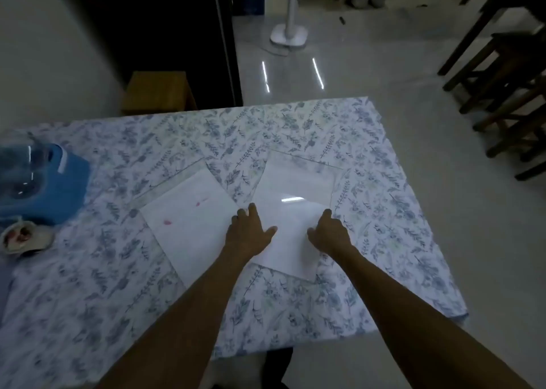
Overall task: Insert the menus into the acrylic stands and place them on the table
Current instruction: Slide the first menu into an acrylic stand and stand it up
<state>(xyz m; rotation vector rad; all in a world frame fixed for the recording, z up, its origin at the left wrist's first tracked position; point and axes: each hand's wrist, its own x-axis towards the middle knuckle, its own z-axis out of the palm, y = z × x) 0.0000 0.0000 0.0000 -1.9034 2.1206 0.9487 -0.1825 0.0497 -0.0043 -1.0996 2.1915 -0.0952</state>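
while both hands rest flat on the right-hand menu sheet (291,240), no stand is upright on the floral tablecloth (295,306); the left hand (251,230) presses the sheet's left edge with fingers spread, gripping nothing; the right hand (329,232) presses its right edge, fingers loosely curled; just beyond the fingertips, a clear acrylic stand (301,178) lies flat, apparently overlapping the sheet's far end; insertion looks begun, not finished; left of the left hand, a second sheet (189,226) with pink marks lies untouched; its insertion and both placements remain.
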